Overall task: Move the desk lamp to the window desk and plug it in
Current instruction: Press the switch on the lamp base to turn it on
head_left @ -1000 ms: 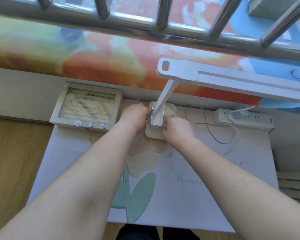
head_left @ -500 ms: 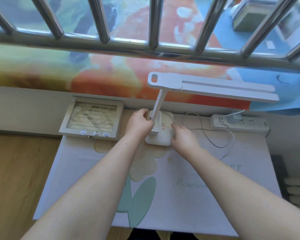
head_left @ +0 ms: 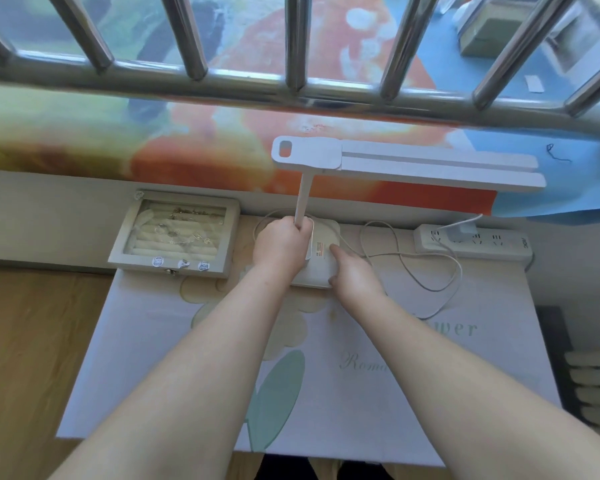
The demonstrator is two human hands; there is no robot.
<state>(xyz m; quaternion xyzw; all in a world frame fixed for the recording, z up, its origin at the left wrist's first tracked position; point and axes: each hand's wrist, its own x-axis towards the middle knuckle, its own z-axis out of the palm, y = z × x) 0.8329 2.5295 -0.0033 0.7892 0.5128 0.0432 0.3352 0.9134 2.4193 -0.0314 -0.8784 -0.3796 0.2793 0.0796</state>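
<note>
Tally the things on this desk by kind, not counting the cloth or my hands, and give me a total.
Desk lamp: 1
Jewellery box: 1
Power strip: 1
Plug adapter in the strip: 1
Total: 4

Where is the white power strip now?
Head view, right side: white power strip lies at the desk's back edge, right of the white desk lamp.

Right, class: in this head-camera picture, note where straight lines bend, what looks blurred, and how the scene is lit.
Head view: the wide lens bows the window bars; they look soft, while the lamp and power strip are sharper; even daylight, no hard shadows on the desk mat.
</note>
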